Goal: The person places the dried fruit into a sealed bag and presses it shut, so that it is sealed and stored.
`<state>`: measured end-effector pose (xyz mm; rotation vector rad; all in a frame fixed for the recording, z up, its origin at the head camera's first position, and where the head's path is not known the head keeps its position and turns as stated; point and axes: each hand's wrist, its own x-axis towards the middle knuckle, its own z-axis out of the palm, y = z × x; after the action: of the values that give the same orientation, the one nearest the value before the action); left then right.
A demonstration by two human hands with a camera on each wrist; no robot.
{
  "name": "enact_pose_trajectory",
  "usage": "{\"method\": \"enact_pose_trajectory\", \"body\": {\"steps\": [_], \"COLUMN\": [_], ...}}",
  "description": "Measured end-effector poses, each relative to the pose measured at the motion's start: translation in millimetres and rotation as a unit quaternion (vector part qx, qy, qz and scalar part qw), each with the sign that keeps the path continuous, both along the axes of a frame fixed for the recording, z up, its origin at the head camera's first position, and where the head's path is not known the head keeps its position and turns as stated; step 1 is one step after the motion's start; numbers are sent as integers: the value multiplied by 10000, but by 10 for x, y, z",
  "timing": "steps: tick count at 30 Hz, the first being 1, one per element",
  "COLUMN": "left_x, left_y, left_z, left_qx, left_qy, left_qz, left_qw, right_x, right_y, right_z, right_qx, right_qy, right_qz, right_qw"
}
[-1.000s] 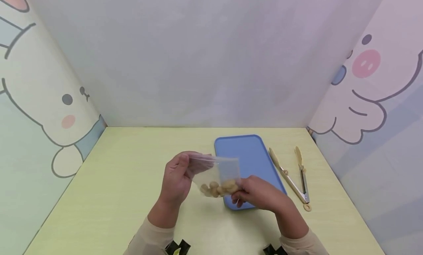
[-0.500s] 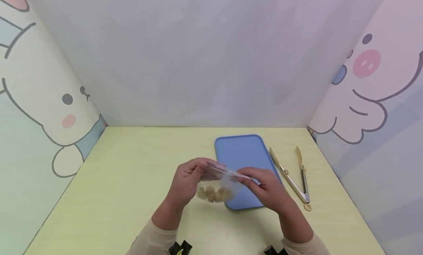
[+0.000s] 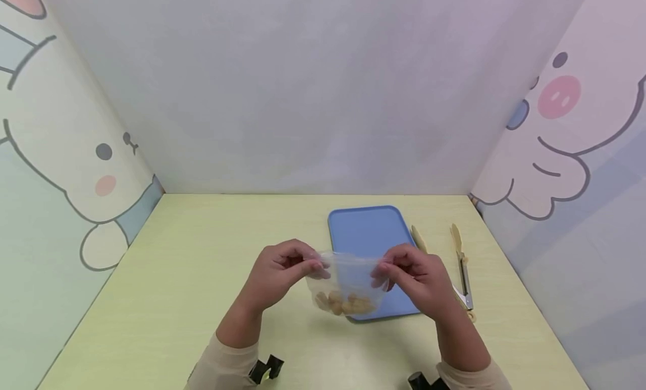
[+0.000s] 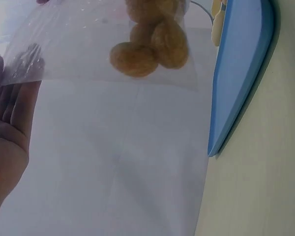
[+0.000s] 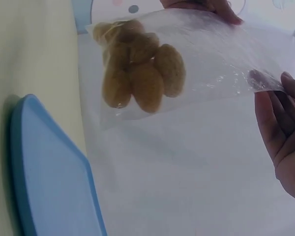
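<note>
A clear plastic bag (image 3: 348,275) hangs between my two hands, its upper edge stretched sideways. Several brown, oval, walnut-like pieces (image 5: 147,81) lie in its bottom. My left hand (image 3: 277,275) pinches the upper left corner between thumb and fingers. At the upper right corner my right hand (image 3: 419,278) does the same, with some fingertips seen through the film. In the left wrist view the bag's side edge runs between the left thumb and fingers. Whether the bag's mouth is sealed I cannot tell.
Behind and below the bag lies a blue tray (image 3: 368,227) on the pale yellow table (image 3: 202,255). Metal tongs with beige tips (image 3: 462,272) rest right of the tray, partly covered by my right hand. Printed walls enclose the table.
My right hand has shifted from the bag's lower right corner up to its upper right one. Both hands have since drawn apart, spreading the upper edge. Tray and tongs stay put.
</note>
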<state>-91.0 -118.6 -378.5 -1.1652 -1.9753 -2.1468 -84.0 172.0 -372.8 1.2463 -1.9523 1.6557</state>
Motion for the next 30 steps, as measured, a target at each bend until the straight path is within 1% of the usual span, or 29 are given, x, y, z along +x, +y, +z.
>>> {"method": "enact_pose_trajectory", "body": {"steps": [1, 3, 6, 8, 9, 11, 14, 15, 17, 18, 20, 22, 24, 26, 27, 28, 30], "left_x": [0, 0, 2, 2, 0, -6, -22, -26, -32, -34, -31, -25, -15, -6, -5, -5, -14], "left_y": [-26, -81, -145, -167, -171, -172, -171, -169, -165, -164, -159, -158, -157, -151, -146, -138, -117], "left_z": [5, 20, 42, 47, 45, 30, -10, -21, -34, -38, -32, -20, -4, 3, 1, -3, -22], "left_qx": [-115, -513, -1076, -1339, -1413, -1513, -1560, -1543, -1496, -1488, -1474, -1513, -1632, -1739, -1834, -1959, -2272], "left_qy": [9, 138, 382, 554, 624, 794, 1058, 1100, 1081, 1067, 960, 719, 448, 61, -120, -226, -391], "left_qz": [-117, -347, -782, -905, -957, -937, -813, -809, -809, -843, -981, -1161, -1316, -1458, -1477, -1479, -1388], "left_qw": [9999, 9980, 9904, 9853, 9833, 9808, 9787, 9785, 9795, 9795, 9795, 9790, 9768, 9739, 9718, 9691, 9631], "right_x": [6, 23, 53, 61, 58, 44, 10, 2, -3, -2, 10, 23, 36, 46, 47, 47, 38], "right_y": [26, 78, 149, 178, 185, 184, 162, 157, 152, 152, 158, 167, 174, 177, 180, 180, 181], "right_z": [16, 58, 132, 157, 154, 128, 66, 51, 43, 44, 57, 78, 100, 119, 124, 125, 111], "right_qx": [141, 504, 1141, 1462, 1548, 1652, 1649, 1622, 1637, 1625, 1644, 1713, 1820, 2001, 2135, 2289, 2598], "right_qy": [-39, -134, -478, -629, -616, -472, -6, 128, 244, 288, 235, 58, -193, -640, -834, -1041, -1446], "right_qz": [70, 234, 555, 667, 712, 690, 535, 495, 397, 367, 362, 467, 657, 864, 920, 944, 972], "right_qw": [9999, 9984, 9908, 9850, 9834, 9827, 9849, 9854, 9854, 9856, 9854, 9841, 9809, 9739, 9690, 9633, 9498]}}
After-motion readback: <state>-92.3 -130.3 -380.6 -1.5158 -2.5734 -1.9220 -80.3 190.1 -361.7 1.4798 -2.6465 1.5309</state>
